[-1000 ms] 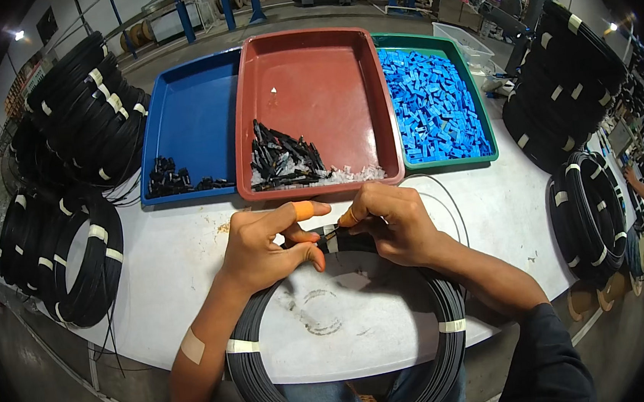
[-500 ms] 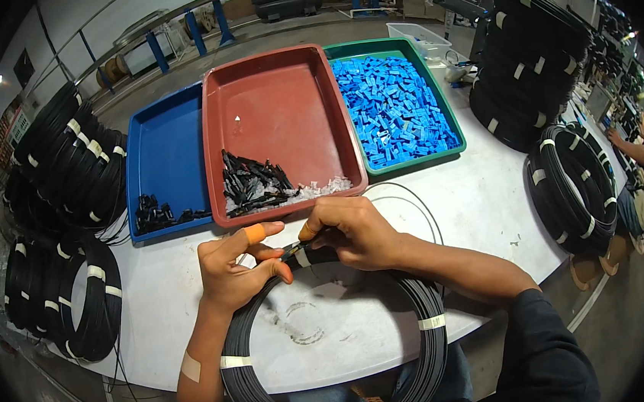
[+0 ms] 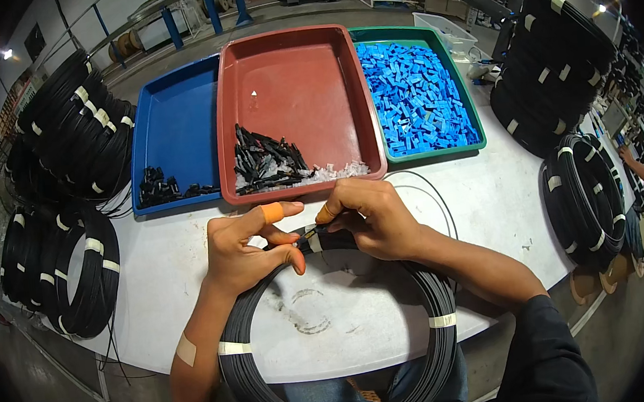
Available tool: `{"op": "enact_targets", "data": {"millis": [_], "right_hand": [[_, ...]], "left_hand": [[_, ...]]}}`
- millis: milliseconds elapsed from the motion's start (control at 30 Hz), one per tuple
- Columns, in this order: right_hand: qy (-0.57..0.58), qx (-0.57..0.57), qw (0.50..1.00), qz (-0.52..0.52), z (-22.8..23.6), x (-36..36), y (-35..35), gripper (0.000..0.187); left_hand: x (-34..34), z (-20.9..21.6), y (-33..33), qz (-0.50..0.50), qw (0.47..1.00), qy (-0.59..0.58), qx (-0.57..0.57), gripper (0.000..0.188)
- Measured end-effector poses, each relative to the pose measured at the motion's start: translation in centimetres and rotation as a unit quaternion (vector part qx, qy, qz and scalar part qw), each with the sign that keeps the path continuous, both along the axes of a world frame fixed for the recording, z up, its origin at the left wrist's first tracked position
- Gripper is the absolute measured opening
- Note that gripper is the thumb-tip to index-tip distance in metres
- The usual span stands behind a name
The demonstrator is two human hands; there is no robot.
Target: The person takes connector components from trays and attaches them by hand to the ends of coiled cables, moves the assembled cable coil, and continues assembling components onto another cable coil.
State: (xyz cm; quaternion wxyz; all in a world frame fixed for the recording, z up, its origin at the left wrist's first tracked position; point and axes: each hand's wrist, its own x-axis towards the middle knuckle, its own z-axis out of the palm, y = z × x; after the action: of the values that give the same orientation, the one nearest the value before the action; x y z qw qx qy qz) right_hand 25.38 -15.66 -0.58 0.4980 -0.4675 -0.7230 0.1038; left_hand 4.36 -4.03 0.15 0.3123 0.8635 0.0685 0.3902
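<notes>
your view comes from the left fisheye camera on your head, facing down and forward over the white table (image 3: 154,292). it is close above your left hand (image 3: 238,250) and right hand (image 3: 375,218), yet wide enough to reach the floor (image 3: 172,59) beyond, bending straight edges near its rim.

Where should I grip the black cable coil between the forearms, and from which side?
I'd likely grip the coil at its left white band and right white band, coming from the near side: the bands wrap the strands on opposite sides, and the near arc reaches past the table edge.
</notes>
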Motion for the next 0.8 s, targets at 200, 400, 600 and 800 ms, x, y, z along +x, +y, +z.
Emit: {"op": "enact_targets", "data": {"millis": [200,400,600,800], "right_hand": [[0.002,0.000,1.000,0.024,0.0,0.2,-0.2,0.027],[-0.011,0.015,1.000,0.023,0.0,0.0,-0.2,0.029],[-0.053,0.022,0.998,-0.012,-0.2,-0.2,-0.4,0.029],[-0.054,-0.009,0.998,-0.014,0.2,-0.2,-0.4,0.028]], "left_hand": [[0.0,0.9,-0.9,-0.007,1.000,0.019,-0.010,0.045],[0.0,1.2,-1.7,0.019,0.999,0.032,-0.031,0.038],[0.1,0.2,-0.7,0.013,0.998,0.055,-0.036,0.039],[-0.1,0.3,-0.3,0.006,0.999,0.025,-0.034,0.055]]}}
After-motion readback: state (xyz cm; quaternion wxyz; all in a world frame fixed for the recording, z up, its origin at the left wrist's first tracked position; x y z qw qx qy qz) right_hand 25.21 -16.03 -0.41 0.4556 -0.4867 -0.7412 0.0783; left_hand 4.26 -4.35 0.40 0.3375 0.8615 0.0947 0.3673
